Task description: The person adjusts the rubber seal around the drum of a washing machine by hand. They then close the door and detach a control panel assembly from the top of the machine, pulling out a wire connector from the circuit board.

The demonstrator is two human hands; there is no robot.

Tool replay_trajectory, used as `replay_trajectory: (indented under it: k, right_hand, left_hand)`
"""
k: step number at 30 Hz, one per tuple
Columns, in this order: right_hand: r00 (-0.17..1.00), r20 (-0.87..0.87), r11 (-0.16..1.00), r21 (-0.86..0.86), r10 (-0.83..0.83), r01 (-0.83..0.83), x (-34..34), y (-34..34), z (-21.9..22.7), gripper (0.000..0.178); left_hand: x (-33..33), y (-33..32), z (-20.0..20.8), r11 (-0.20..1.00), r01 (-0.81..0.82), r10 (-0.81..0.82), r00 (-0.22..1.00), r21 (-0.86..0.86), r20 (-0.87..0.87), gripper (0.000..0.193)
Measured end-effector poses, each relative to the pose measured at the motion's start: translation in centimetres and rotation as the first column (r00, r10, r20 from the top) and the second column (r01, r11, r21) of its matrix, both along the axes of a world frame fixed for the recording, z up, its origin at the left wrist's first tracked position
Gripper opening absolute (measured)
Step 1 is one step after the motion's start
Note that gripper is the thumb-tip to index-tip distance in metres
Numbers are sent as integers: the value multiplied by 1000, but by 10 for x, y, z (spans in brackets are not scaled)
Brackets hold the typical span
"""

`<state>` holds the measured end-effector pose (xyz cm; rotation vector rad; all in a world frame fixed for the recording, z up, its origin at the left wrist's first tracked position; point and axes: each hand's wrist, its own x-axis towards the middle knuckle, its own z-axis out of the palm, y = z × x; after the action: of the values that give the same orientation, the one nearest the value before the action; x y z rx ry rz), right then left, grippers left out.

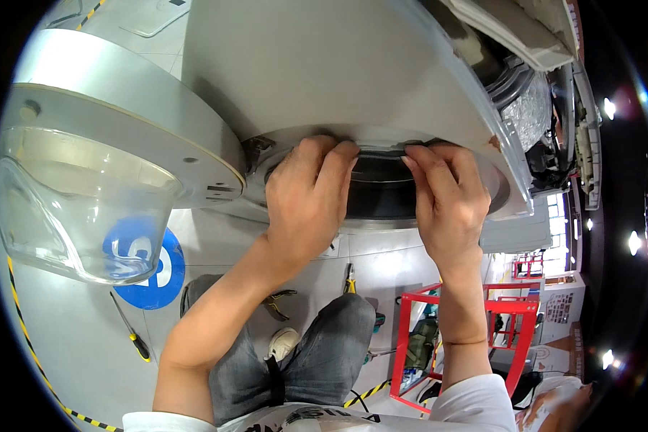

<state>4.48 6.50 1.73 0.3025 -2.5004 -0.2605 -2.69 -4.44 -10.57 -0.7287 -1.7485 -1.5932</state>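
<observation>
In front of me stands a front-loading washing machine with a light grey front panel (317, 65) and a round opening. Its dark rubber door gasket (381, 198) lines that opening. My left hand (306, 191) pinches the upper edge of the gasket, left of the middle. A short way to the right, my right hand (450, 198) pinches the same edge with thumb and fingers. Both thumbs point inward, and the fingertips are partly hidden at the rim. The round door (115, 108) hangs open on the left, its clear glass bowl (65, 209) facing me.
At the machine's upper right, its exposed inside (529, 108) shows. On the floor lie a yellow-black screwdriver (141, 348), pliers (350, 279) and another dark hand tool (277, 306). A red-framed cart (403, 345) stands at right; a blurred person (554, 403) is beyond it.
</observation>
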Motion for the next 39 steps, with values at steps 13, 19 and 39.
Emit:
replay_trajectory:
  k: [13,19,39]
  right_hand:
    - [982,190,892,445,-15,-72,-9,-8,25,23]
    - [976,217,842,530,-24,-98,-12,-14,28,20]
    - [964,243,780,579,111,-236,-19,-8,33,18]
  left_hand:
    - [6,-15,20,989,146,-147,980,16,131,16]
    - [-9,-21,21,989,136,-135,991,-55,14,10]
    - [-24,-25,29,956,56,-134,957,-289,-256,12]
